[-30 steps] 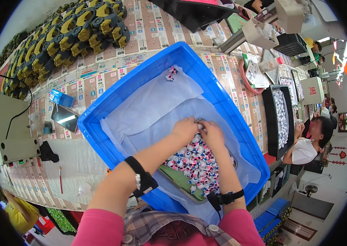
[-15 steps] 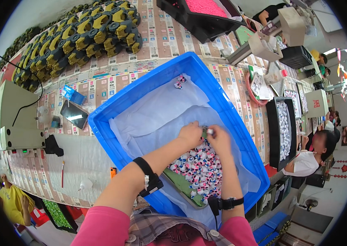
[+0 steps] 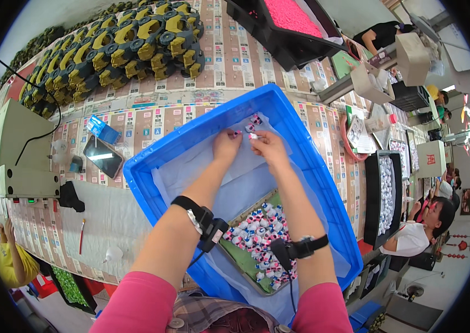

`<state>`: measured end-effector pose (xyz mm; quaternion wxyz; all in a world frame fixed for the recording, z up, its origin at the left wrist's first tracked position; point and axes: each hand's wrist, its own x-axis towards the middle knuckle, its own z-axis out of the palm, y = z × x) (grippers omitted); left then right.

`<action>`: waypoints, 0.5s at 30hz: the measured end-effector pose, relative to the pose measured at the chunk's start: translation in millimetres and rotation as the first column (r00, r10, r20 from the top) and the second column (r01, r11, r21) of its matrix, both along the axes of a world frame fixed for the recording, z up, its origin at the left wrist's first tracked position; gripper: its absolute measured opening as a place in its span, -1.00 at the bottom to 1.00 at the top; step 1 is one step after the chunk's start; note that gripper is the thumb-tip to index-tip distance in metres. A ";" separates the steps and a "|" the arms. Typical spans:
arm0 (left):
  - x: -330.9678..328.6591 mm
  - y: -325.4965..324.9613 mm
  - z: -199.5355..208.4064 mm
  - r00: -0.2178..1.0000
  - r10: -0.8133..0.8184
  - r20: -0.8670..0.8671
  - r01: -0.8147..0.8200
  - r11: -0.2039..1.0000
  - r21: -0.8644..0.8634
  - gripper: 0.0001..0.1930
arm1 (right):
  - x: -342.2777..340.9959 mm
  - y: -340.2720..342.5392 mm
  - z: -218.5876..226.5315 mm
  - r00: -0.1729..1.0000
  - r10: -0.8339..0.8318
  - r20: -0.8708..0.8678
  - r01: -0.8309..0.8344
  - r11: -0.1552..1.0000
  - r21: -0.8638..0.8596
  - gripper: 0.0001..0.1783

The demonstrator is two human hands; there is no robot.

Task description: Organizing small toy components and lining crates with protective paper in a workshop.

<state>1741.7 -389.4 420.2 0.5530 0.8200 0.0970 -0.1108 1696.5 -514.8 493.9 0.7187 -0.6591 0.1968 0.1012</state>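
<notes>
Blue crate [image 3: 152, 166] far corner, both hands [image 3: 225, 145] pinching small pieces [image 3: 255, 119], liner bare around.

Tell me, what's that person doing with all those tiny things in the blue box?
A person has both hands at the far end of a blue crate lined with clear plastic. The left hand and right hand each pinch a small white-and-pink piece beside a few more there. Nearer the person, a tray holds a heap of the same pieces.
</notes>
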 end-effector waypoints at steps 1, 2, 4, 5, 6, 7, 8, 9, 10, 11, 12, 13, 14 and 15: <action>-5.3 -8.8 2.2 0.999 0.037 0.030 -0.036 0.998 -0.048 -0.66 | 11.3 -8.3 -25.5 0.997 -0.002 0.078 0.020 0.973 -0.228 -0.68; -10.2 -9.9 3.4 0.995 0.084 0.054 -0.079 0.993 -0.085 -0.68 | 18.9 -5.2 -34.2 0.988 0.021 0.150 0.046 0.901 -0.432 -0.67; -16.3 -10.9 4.9 0.984 0.106 0.143 -0.102 0.994 -0.035 -0.69 | 26.0 -1.8 -40.6 0.995 -0.018 0.098 0.051 0.935 -0.351 -0.68; -18.8 -8.6 4.7 0.966 0.116 0.231 -0.122 0.992 0.013 -0.70 | 28.2 4.2 -40.8 0.997 -0.059 0.040 0.067 0.961 -0.269 -0.68; -20.2 -5.5 2.9 0.964 0.133 0.228 -0.139 0.990 0.008 -0.70 | 29.0 11.0 -41.7 0.998 -0.048 0.036 0.056 0.963 -0.264 -0.68; -21.0 -4.8 5.8 0.964 0.143 0.224 -0.149 0.989 0.008 -0.70 | 28.3 14.0 -42.6 0.994 -0.097 0.047 0.106 0.964 -0.243 -0.68; -21.9 -4.4 8.6 0.964 0.143 0.222 -0.155 0.987 0.035 -0.70 | 27.2 16.3 -43.4 0.988 -0.147 0.058 0.156 0.962 -0.223 -0.67; -22.7 -4.9 11.5 0.965 0.142 0.219 -0.159 0.985 0.061 -0.69 | 25.8 17.7 -43.8 0.989 -0.138 0.054 0.147 0.963 -0.227 -0.67; -23.5 -4.5 12.5 0.964 0.154 0.217 -0.172 0.983 0.064 -0.69 | 24.9 21.9 -44.2 0.980 -0.181 0.081 0.196 0.942 -0.272 -0.70; -24.2 -5.1 13.8 0.961 0.145 0.235 -0.177 0.977 0.121 -0.68 | 24.9 25.4 -44.4 0.969 -0.222 0.110 0.246 0.917 -0.315 -0.73; -24.1 -4.7 14.7 0.958 0.134 0.252 -0.182 0.967 0.179 -0.68 | 25.3 27.0 -43.7 0.971 -0.212 0.107 0.235 0.920 -0.313 -0.73; -24.4 -6.5 15.1 0.959 0.139 0.248 -0.186 0.967 0.176 -0.68 | 24.0 24.6 -40.4 0.974 -0.169 0.151 0.222 0.845 -0.487 -0.77; -24.8 -8.0 15.4 0.955 0.142 0.260 -0.191 0.966 0.172 -0.67 | 23.6 23.4 -38.7 0.975 -0.118 0.187 0.213 0.736 -0.642 -0.80; -25.0 -8.7 15.7 0.952 0.145 0.271 -0.195 0.966 0.169 -0.66 | 23.9 23.0 -39.6 0.976 -0.116 0.184 0.209 0.735 -0.645 -0.80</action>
